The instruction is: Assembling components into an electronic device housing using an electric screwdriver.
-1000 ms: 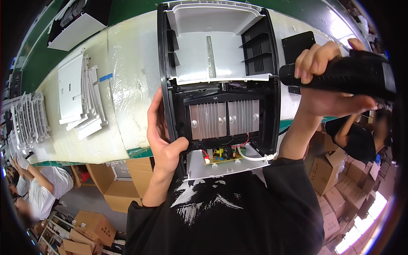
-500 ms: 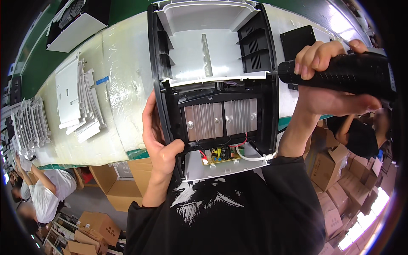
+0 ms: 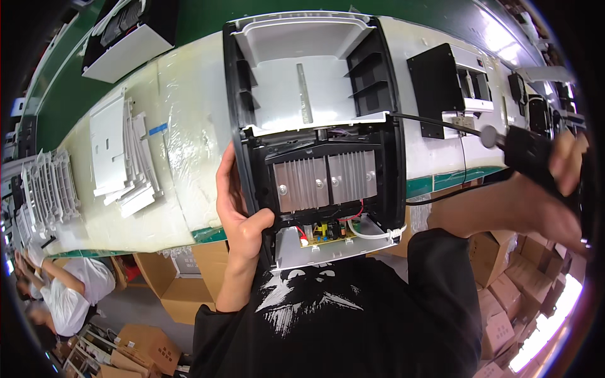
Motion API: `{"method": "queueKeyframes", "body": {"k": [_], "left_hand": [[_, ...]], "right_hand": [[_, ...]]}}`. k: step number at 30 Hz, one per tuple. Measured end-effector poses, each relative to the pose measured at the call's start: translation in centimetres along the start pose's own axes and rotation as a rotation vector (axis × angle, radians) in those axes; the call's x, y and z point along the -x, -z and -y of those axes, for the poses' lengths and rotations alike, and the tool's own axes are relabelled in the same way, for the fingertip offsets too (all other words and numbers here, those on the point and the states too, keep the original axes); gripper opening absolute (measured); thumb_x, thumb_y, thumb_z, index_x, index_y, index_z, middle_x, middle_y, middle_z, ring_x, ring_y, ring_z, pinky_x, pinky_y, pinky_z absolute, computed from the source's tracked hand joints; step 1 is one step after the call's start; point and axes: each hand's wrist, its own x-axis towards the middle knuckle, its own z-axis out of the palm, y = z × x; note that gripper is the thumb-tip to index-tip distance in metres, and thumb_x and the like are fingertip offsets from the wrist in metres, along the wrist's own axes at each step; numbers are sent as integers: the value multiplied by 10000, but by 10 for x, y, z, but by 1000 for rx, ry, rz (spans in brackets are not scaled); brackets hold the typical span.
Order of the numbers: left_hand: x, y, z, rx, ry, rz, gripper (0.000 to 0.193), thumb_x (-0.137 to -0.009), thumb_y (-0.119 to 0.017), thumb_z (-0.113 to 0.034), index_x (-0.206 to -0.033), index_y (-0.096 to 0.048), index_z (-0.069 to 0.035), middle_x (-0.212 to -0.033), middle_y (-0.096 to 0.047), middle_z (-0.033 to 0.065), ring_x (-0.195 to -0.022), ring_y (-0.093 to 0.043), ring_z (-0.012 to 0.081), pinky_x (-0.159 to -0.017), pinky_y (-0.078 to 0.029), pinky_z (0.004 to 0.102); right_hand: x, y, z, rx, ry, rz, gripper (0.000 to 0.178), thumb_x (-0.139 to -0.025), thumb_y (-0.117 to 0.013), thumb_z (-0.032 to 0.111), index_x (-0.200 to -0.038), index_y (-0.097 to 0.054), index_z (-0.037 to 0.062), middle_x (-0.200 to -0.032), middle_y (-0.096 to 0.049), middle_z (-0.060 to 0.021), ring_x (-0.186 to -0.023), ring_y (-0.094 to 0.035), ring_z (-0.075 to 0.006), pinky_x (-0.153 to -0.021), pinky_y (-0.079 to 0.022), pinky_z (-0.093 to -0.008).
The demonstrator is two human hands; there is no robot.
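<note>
An opened black and white appliance housing (image 3: pixel 315 75) lies on the bench in front of me, showing a ribbed metal heat sink (image 3: pixel 324 183) and a small circuit board (image 3: pixel 321 230) with red and white wires. My left hand (image 3: pixel 236 208) grips the housing's left lower edge, thumb hooked inside. My right hand (image 3: pixel 554 195) holds a black electric screwdriver (image 3: pixel 532 157) far to the right; its long bit (image 3: pixel 435 123) points toward the housing's right rim.
A black and white unit (image 3: pixel 450 88) sits right of the housing. Stacks of white plastic panels (image 3: pixel 120 151) lie at left on the white padded bench (image 3: pixel 189 126). Cardboard boxes (image 3: pixel 504 296) stand on the floor. Another person in white (image 3: pixel 57 290) works at lower left.
My right hand has pulled the screwdriver away to the right and down, uncovering the black and white unit behind it. The left hand has kept its grip on the housing.
</note>
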Motion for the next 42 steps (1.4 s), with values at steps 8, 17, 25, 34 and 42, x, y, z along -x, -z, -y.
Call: {"method": "queueKeyframes", "body": {"k": [8,17,25,34,42], "left_hand": [[1,-2,1,-18,-8,-33,951,-476,-490,-28,-1404,-289,25,-1299,-465,117,-1225,-446,233,-1070,-285,305],[2,-2,0,-118,-13,-76,991,-438,-468,-30,-1413,-292,8,-1291,-469,110,-1208,-455,225,-1058,-296,287],[1,-4,-2,-156,-44,-81,1005,-428,-462,-15,-1417,-288,11,-1309,-460,121,-1204,-455,229,-1052,-297,283],[2,-2,-6,-224,-87,-17,908,-574,-585,-51,-1423,-269,9,-1352,-413,127,-1261,-399,232,-1078,-246,295],[-25,24,-34,-527,-558,-10,611,-731,-625,-55,-1312,-444,8,-1386,-431,168,-1333,-349,298,-1105,-236,429]], "right_hand": [[-21,164,-39,-201,74,123,948,-678,-248,891,-781,-547,-2,-658,-431,-76,-569,-442,-210,-551,-361,-352],[4,180,-91,-132,72,-156,1008,-682,-124,911,-944,-508,16,-624,-522,-144,-507,-493,-249,-554,-440,-386],[-28,205,-108,-251,-146,246,987,-573,-314,963,-796,-565,34,-658,-498,-71,-563,-473,-184,-643,-396,-346],[-81,121,-150,114,-244,89,483,-939,-402,442,-845,-504,-21,-680,-551,-134,-540,-529,-224,-544,-460,-342],[-50,100,-129,205,-282,-92,445,-929,-441,480,-1026,-479,47,-658,-537,-102,-487,-496,-202,-475,-425,-313]]}}
